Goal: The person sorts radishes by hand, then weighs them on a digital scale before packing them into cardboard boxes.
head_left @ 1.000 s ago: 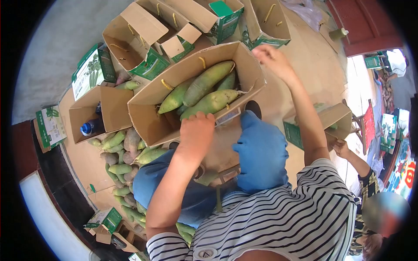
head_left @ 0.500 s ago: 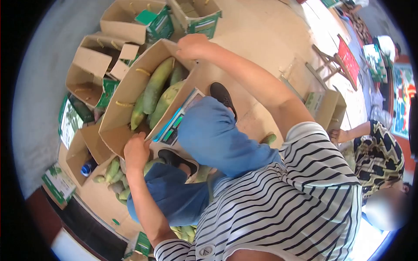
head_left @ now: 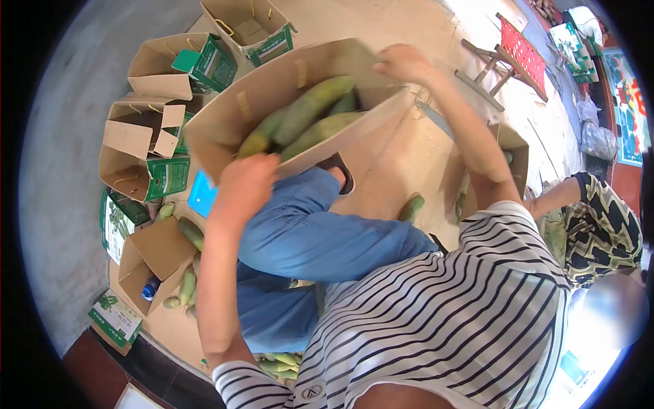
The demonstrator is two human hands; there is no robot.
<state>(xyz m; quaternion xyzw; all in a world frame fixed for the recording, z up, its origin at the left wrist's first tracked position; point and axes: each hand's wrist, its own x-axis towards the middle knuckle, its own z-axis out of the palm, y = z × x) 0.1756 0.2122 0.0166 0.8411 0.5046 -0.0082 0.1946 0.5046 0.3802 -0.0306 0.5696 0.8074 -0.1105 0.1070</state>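
An open cardboard box point(head_left: 269, 75) with several long green-yellow vegetables point(head_left: 310, 109) inside is held up over my knees, slightly blurred by motion. My left hand point(head_left: 251, 184) is closed on the box's near edge at its left end. At the far right corner, my right hand point(head_left: 405, 65) grips the box edge, fingers bent over it. A blue scale point(head_left: 201, 194) shows partly beyond my left forearm, below the box.
Open boxes point(head_left: 163, 65) stand on the left and at the top. More vegetables point(head_left: 184, 286) lie on the floor by my legs. A red folding stool point(head_left: 521, 51) is at the upper right. Another person's arm point(head_left: 558, 198) reaches into a box point(head_left: 511, 153) on the right.
The box with the vegetables has been lifted and moved right and turned, away from the scale. Both hands have moved along with it, and the view has shifted.
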